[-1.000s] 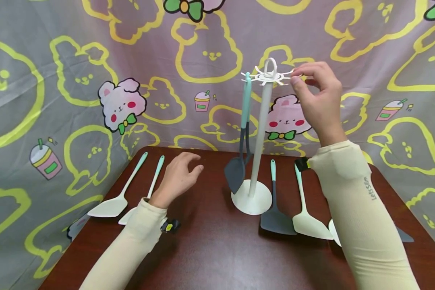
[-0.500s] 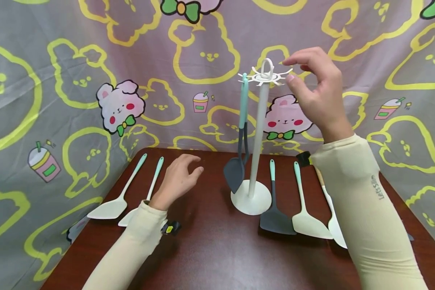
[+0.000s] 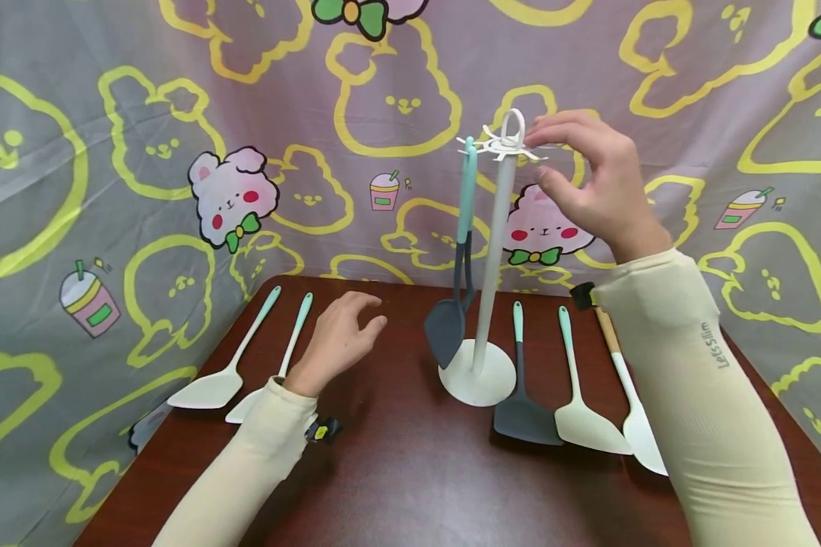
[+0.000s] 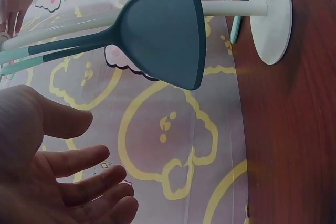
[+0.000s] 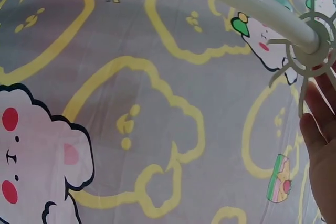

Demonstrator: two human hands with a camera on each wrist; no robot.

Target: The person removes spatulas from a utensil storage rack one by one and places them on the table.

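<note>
My right hand is at the white rack's hook ring, fingertips reaching over its right side and the thumb lower, with a gap between. In the right wrist view, the fingers partly pass behind the hook ring. Two dark grey utensils with mint handles hang from the ring's left side; the nearer is a spatula, and the other's head is mostly hidden. My left hand is held over the table's left part, fingers loosely bent around nothing. In the left wrist view, the grey spatula hangs beyond that hand.
On the right lie a grey turner, a cream turner and a white turner with a wooden handle, partly behind my sleeve. Two white turners with mint handles, one at the far left, lie leftward. The round rack base stands mid-table.
My right hand drew slightly away from the ring's right edge with its fingers spreading, then moved left over the ring. The left hand stays nearly still. The hanging utensils keep their place.
</note>
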